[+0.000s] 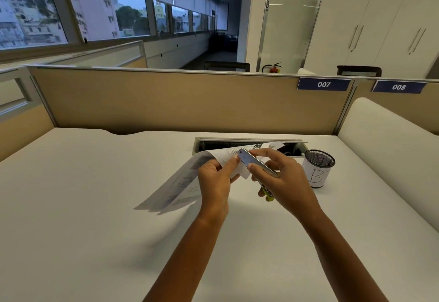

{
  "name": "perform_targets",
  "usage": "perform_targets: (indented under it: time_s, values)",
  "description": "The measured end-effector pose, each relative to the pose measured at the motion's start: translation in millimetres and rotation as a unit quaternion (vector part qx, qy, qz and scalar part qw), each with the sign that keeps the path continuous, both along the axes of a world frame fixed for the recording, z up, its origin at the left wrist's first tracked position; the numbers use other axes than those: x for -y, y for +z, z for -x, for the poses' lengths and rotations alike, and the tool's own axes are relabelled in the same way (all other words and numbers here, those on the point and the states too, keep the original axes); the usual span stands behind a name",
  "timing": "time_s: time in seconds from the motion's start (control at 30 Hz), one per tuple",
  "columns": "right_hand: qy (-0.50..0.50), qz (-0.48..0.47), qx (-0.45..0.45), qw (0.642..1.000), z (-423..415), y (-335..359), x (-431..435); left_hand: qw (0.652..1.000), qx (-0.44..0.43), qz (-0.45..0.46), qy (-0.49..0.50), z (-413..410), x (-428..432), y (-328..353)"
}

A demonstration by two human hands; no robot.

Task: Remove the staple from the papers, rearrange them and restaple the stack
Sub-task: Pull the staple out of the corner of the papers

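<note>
Fingers of the right hand [282, 178] grip a slim silver stapler with yellow base [257, 164], its nose aimed up-left at the printed white paper stack's [180, 183] corner, pinched by the left hand [215, 183].

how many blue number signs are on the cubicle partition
2. Sign 007 is on the tan partition straight ahead, at its top right corner. Sign 008 is on the next panel to its right. More may lie outside the view.
</note>
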State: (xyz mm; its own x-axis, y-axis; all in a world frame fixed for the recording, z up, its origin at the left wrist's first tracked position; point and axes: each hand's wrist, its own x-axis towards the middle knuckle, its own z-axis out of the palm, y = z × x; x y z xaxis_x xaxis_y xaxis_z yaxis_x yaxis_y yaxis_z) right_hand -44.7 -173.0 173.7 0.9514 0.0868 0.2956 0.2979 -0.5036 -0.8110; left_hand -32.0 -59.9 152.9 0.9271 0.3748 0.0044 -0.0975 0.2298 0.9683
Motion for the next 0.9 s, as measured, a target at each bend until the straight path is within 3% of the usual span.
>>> perform_targets:
  time_s: [0.43,0.9]
  values:
    - [-0.044,-0.031,0.06,0.997,3.1,-10.0,-14.1,0.989,0.051,-0.119,0.075,3.7,7.0,-5.4]
    - [-0.016,-0.19,0.022,0.981,7.6,-13.4,-33.1,0.988,0.071,-0.079,0.112,10.4,11.4,-3.2]
